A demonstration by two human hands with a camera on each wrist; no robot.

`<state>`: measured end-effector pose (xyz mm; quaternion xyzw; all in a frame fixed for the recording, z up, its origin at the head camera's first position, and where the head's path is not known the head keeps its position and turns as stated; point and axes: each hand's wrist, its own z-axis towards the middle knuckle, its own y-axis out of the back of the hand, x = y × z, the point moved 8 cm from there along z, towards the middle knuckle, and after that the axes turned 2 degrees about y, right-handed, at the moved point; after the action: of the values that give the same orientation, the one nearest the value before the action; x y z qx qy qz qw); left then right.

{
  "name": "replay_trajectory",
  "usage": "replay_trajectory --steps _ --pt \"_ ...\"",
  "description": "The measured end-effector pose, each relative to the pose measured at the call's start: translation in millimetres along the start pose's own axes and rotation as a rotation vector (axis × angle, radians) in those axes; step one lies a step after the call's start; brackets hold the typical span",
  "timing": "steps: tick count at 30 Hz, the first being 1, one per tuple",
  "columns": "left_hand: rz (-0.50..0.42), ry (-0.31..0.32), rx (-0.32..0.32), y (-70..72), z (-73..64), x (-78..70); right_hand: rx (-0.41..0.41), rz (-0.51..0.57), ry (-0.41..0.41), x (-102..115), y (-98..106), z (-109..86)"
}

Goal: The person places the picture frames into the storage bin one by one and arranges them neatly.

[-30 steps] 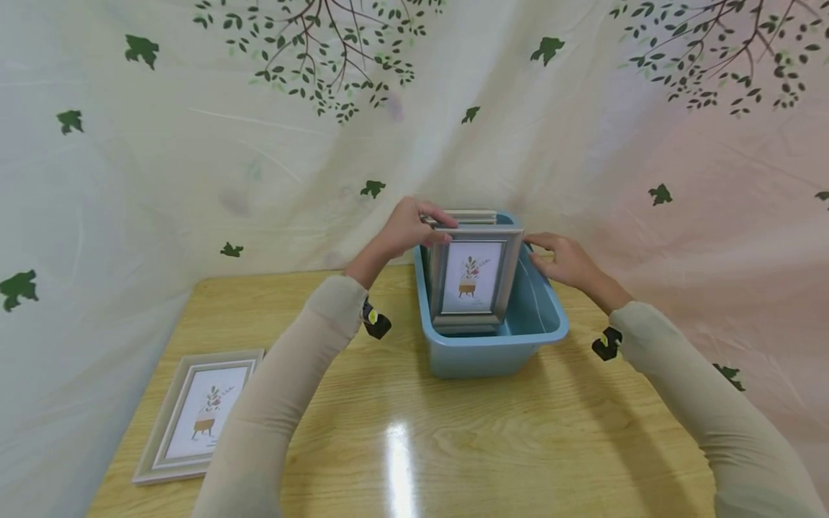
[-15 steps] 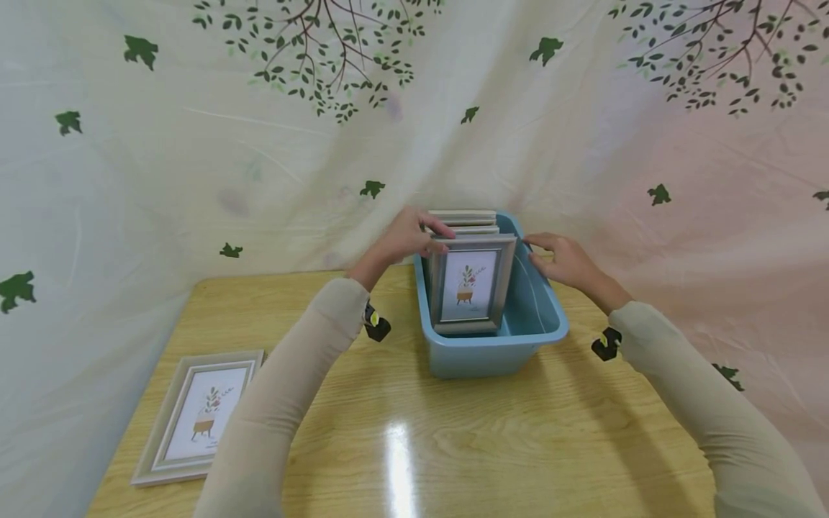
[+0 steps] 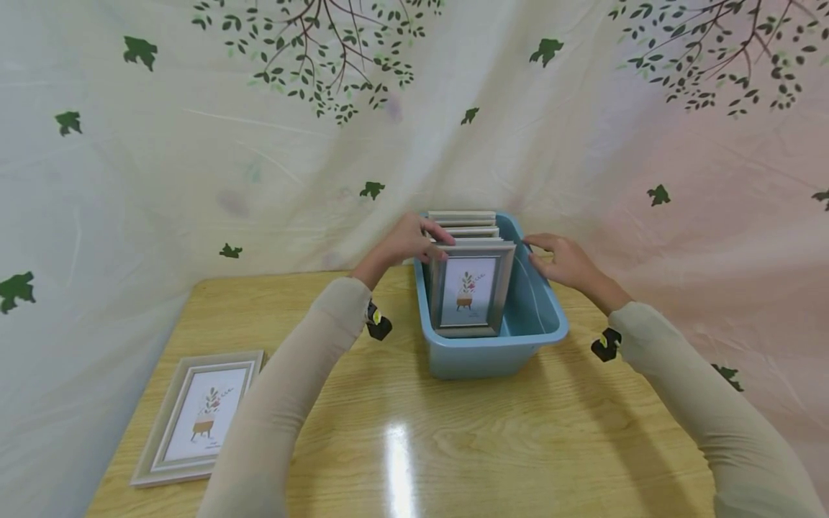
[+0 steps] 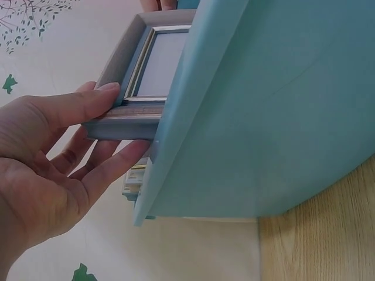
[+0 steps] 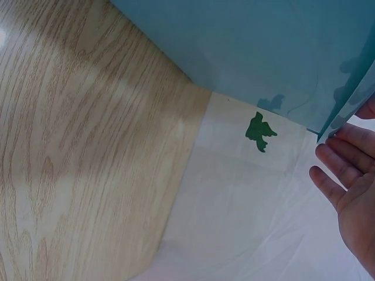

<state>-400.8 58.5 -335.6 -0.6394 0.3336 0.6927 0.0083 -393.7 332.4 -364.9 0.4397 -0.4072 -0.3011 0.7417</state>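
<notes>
A picture frame (image 3: 468, 289) with a potted-plant print stands upright in a blue plastic tub (image 3: 495, 360). By its upper left corner, my left hand (image 3: 409, 239) grips it, thumb on the front face and fingers behind, as the left wrist view shows with the frame (image 4: 138, 110) partly hidden by the tub wall. Several more frames (image 3: 463, 216) stand in a row behind it, only their top edges showing. My right hand (image 3: 565, 260) holds the tub's right rim. In the right wrist view its fingers (image 5: 343, 167) lie along the outside of that rim.
Another picture frame (image 3: 201, 417) lies face up at the left of the wooden table (image 3: 479, 446), partly covered by my left sleeve. A pale curtain (image 3: 291, 158) with printed leaves hangs right behind the table.
My left hand has lowered the front frame deeper into the tub and slightly towards me. More top edges of the frames behind now show. The right hand stays on the rim.
</notes>
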Motion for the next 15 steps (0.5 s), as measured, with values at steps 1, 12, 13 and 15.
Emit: replay_trajectory --steps 1,12,13,15 --pt "-0.001 0.001 0.005 -0.5 0.4 0.3 0.000 0.002 0.001 0.5 0.3 -0.2" --pt "0.027 -0.019 -0.003 -2.3 5.7 6.6 -0.005 -0.005 0.006 -0.6 -0.1 1.0" --pt "0.037 -0.027 -0.009 -2.5 5.8 6.6 -0.005 -0.008 0.010 -0.6 -0.2 1.0" --pt "0.052 -0.046 -0.017 -3.3 6.2 6.2 -0.005 -0.011 0.012 -0.2 -0.1 0.8"
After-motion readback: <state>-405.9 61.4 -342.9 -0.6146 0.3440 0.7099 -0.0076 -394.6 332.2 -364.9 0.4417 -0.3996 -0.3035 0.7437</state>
